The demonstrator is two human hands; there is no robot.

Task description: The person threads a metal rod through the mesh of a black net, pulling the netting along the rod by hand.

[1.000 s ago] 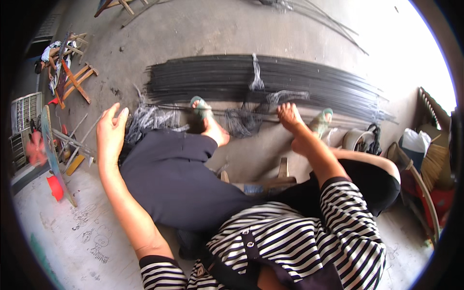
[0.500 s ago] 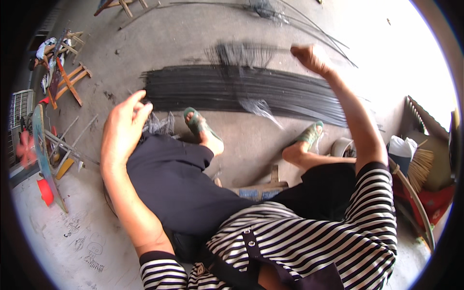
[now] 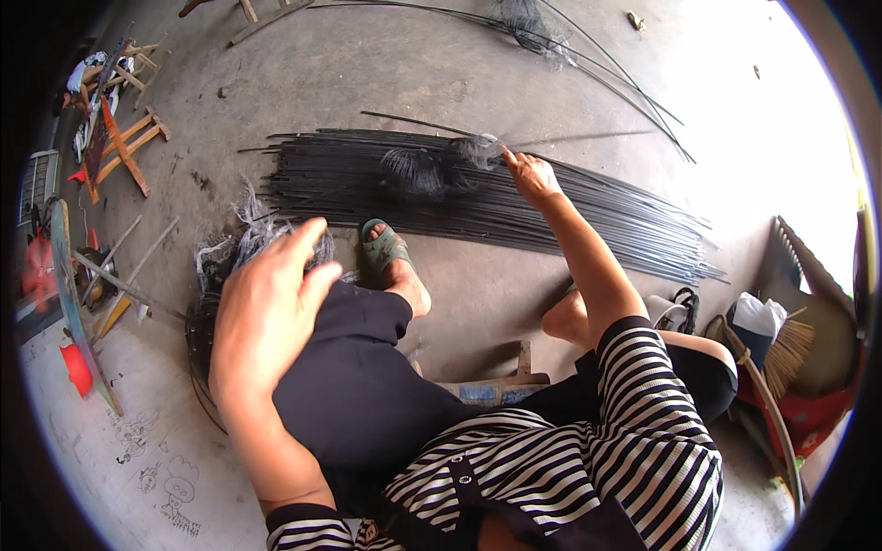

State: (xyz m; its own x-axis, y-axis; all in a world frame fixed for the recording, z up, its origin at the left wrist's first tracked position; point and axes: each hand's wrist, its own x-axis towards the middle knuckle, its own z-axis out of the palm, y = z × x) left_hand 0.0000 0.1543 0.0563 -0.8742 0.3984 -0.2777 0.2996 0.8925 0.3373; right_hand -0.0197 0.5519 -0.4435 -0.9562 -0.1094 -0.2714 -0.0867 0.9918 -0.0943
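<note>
My right hand is closed in a pinch over the far side of a long flat bundle of thin black rods. At its fingertips is a wispy clump of dark netting, partly smeared by motion. Another dark, hairy clump lies across the rods just left of it. My left hand hovers above my left thigh, fingers stretched and thumb apart, with nothing seen in it. Beyond that hand, a tangle of pale and dark netting sits by my left knee.
Long dark rods with a net clump lie on the floor at the far side. Wooden stools and a pink fan stand left. A straw broom and a curved pole are at right. My left foot is near the bundle.
My right hand has swung left and nearer, over the rods, with the netting beside it. My left hand has come nearer and slightly right. My right foot has drawn back.
</note>
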